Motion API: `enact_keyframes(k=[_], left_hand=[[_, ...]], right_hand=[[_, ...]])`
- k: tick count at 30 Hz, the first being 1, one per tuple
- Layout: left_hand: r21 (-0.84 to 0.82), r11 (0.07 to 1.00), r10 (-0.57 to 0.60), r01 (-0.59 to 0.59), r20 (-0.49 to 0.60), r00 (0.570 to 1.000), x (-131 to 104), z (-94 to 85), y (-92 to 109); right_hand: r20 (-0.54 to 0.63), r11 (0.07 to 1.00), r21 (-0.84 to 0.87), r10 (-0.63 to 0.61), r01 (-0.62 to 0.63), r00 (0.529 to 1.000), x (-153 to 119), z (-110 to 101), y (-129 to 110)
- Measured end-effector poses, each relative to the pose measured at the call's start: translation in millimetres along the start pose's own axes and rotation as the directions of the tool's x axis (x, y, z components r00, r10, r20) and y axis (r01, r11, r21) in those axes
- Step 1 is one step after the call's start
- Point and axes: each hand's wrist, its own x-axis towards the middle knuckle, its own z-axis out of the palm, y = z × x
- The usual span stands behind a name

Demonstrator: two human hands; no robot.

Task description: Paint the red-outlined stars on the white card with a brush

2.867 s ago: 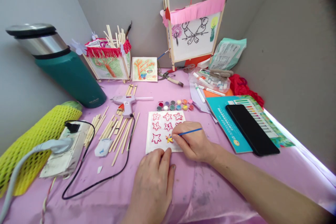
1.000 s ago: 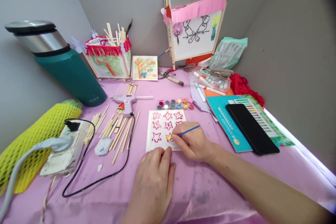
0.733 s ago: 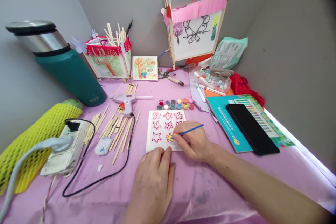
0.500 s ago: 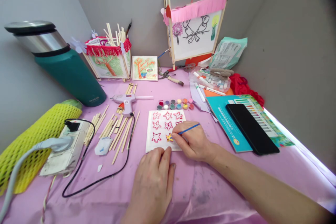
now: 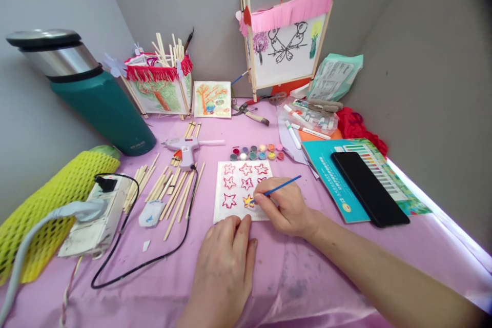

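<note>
A white square sheet [image 5: 221, 189] with rows of red-outlined stars lies in front of me. My right hand [image 5: 284, 205] pinches a thin blue paintbrush [image 5: 283, 184], its tip at a star [image 5: 248, 201] in the bottom row that is filled with yellow. The hand covers the sheet's right side. My left hand [image 5: 226, 261] lies flat, fingers stretched out, its fingertips on the sheet's lower edge. Just beyond the sheet sit two rows of small paint pots [image 5: 262, 156] in several colours.
Left of the sheet are wooden sticks [image 5: 179, 197], a glue gun [image 5: 187, 151] with its black cord, a power strip [image 5: 96, 220] and a teal bottle [image 5: 103, 107]. A black phone [image 5: 369, 189] rests on a blue booklet [image 5: 326, 179] at right. Stick-framed lanterns [image 5: 284, 72] stand behind.
The paintbrush has tilted, its handle end shifting right and slightly up, and its tip has moved slightly right on the yellow star. My left hand stays in place.
</note>
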Motion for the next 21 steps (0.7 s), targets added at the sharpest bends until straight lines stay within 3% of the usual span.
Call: enact_keyframes(k=[14,21], left_hand=[[-0.012,1.000,-0.005,0.006,0.023,1.000,0.5,-0.3,-0.4],[-0.005,1.000,-0.006,0.006,0.011,1.000,-0.4,-0.4,0.5]], right_hand=[[0.047,1.000,0.025,-0.004,0.003,0.999,-0.4,1.5,-0.7],[-0.020,1.000,0.020,-0.002,0.002,1.000,-2.2,1.8,1.3]])
